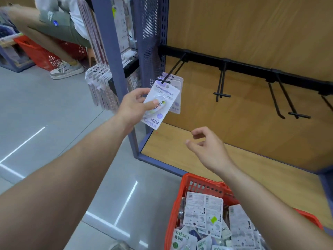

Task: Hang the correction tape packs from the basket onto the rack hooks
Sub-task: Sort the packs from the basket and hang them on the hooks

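Hanging step: left hand (pixel 135 107) pinches a lilac-white correction tape pack (pixel 163 98) at the tip of the leftmost black wire hook (pixel 173 70); right hand (pixel 209 150), loosely curled and empty above the red plastic basket (pixel 191 179), should fetch another.

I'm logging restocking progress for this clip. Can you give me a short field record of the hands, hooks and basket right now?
left hand: grips a correction tape pack, its top at the tip of the leftmost hook
hung packs: already on that hook, behind the held one
right hand: loosely curled, empty, above the basket
middle hook: bare
next hook: bare
basket packs: many, piled loosely
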Available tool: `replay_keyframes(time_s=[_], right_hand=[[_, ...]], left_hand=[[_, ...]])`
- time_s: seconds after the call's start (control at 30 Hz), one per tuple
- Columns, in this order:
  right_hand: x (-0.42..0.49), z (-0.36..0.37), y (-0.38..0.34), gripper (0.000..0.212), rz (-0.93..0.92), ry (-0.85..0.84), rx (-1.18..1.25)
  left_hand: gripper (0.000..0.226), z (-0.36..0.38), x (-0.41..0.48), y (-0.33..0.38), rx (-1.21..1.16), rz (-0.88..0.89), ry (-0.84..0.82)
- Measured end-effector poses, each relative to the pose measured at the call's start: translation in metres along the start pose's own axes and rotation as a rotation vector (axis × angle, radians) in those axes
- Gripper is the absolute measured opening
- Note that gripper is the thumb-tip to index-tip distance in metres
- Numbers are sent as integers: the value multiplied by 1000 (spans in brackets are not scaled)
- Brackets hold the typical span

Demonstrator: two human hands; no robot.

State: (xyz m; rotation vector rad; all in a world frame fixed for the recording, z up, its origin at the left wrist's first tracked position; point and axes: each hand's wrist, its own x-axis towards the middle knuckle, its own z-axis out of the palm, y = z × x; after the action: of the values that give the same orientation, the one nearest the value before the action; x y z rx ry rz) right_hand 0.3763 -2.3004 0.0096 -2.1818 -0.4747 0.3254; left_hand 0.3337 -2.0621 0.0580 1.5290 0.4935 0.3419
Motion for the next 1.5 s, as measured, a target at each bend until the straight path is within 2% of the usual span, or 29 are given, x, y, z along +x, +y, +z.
replay_keyframes(time_s=[0.67, 0.9, 1.0, 1.07, 1.2, 1.3, 1.4, 1.5], right_hand=[[-1, -4, 21, 16, 33, -1, -29], [-4, -4, 25, 16, 26, -9, -55], [-6, -9, 27, 17, 22, -10, -94], [-10, -14, 33, 19, 26, -7, -124], [-26, -31, 48, 23, 30, 0, -203], [-51, -50, 64, 26, 57, -4, -246], [-82, -71, 90, 25, 89, -17, -298], [-117, -96, 127, 21, 152, -44, -328]], left_hand=[[26, -5, 16, -8, 56, 72, 46], [26, 7, 28, -7, 261, 75, 136], [47, 20, 33, -6, 432, -17, 174], [67, 24, 30, -6, 708, -75, 127], [64, 28, -7, -12, 1079, -102, -37], [59, 42, -55, -27, 1241, -101, -230], [62, 70, -102, -47, 1292, -121, -404], [55, 112, -145, -71, 1328, -26, -549]])
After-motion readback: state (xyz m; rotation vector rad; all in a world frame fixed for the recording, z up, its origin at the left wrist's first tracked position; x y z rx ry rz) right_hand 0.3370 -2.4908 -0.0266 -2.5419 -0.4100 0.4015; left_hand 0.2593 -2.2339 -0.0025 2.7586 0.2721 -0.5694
